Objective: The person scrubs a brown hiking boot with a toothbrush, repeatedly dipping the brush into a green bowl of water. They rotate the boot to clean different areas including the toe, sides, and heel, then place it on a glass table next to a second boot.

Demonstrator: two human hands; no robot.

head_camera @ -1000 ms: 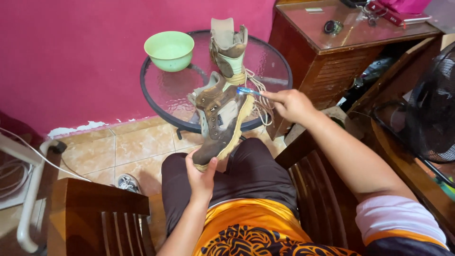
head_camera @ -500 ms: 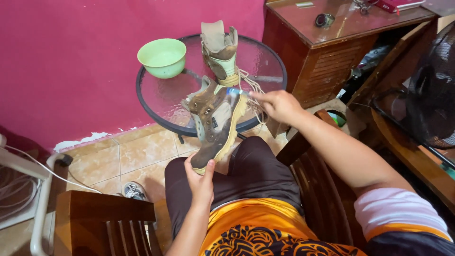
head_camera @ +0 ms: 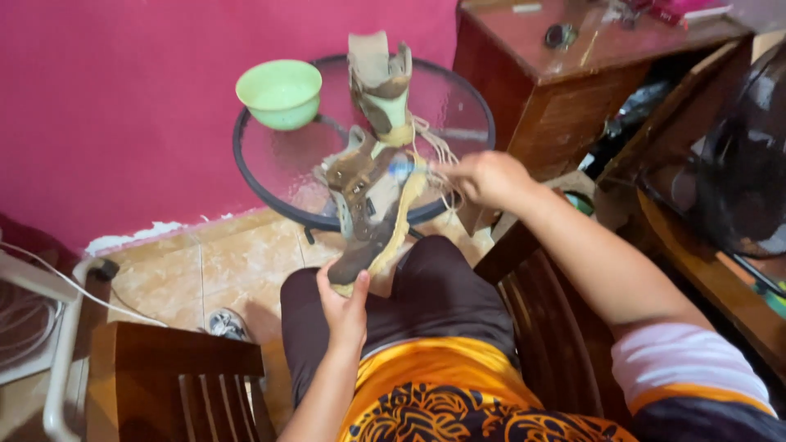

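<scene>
Our left hand (head_camera: 344,307) is clamped around the near end of a worn brown boot (head_camera: 368,213) with a yellowish sole, propping it upright on our lap. Our right hand (head_camera: 487,178) is closed on a small blue-tipped tool (head_camera: 401,169), its tip pressed to the sole edge near the boot's middle; motion blur hides what kind of tool it is.

We judge that the boot could twist or slide off the knee, since only its near end is gripped, and the tip could then skid toward our left hand. The loose pale laces (head_camera: 438,155) hanging by the right hand could also snag.

The boot looks scuffed, with the sole seeming to gape from the upper.

Just beyond stands a round glass table (head_camera: 270,176), with a second boot (head_camera: 381,86) upright on it and a green bowl (head_camera: 279,92) to its left. A wooden cabinet (head_camera: 565,90) sits far right.
</scene>
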